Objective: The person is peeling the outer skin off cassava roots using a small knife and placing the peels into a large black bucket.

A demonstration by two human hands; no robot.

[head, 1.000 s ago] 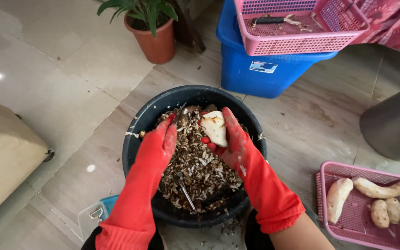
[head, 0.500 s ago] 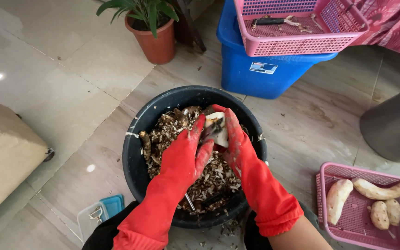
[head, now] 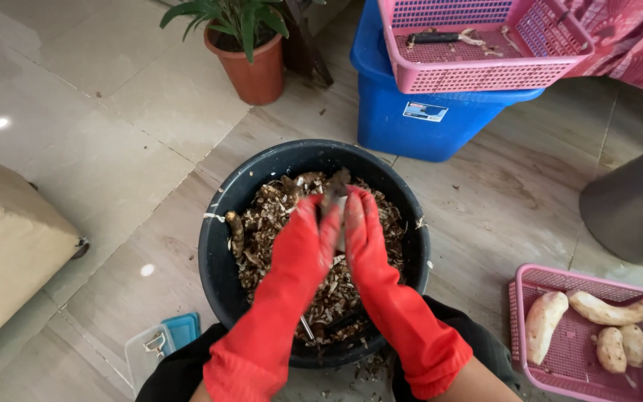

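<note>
Both hands in red rubber gloves, pressed together over black tub (head: pixel 221 260). Left hand (head: pixel 306 238) and right hand (head: pixel 362 231) closed round pale root piece (head: pixel 340 223), mostly hidden between palms; grip detail blurred. Held directly above tub, likely so brown peelings (head: pixel 277 223) drop onto heap below hands. Pink basket (head: pixel 522 298) with peeled pale roots (head: pixel 545 335) sits on floor to right of right hand, within reach. Blue bin (head: pixel 411 119) and potted plant (head: pixel 251 67) beyond hands. Clear lidded box (head: pixel 158 346) by left forearm.
</note>
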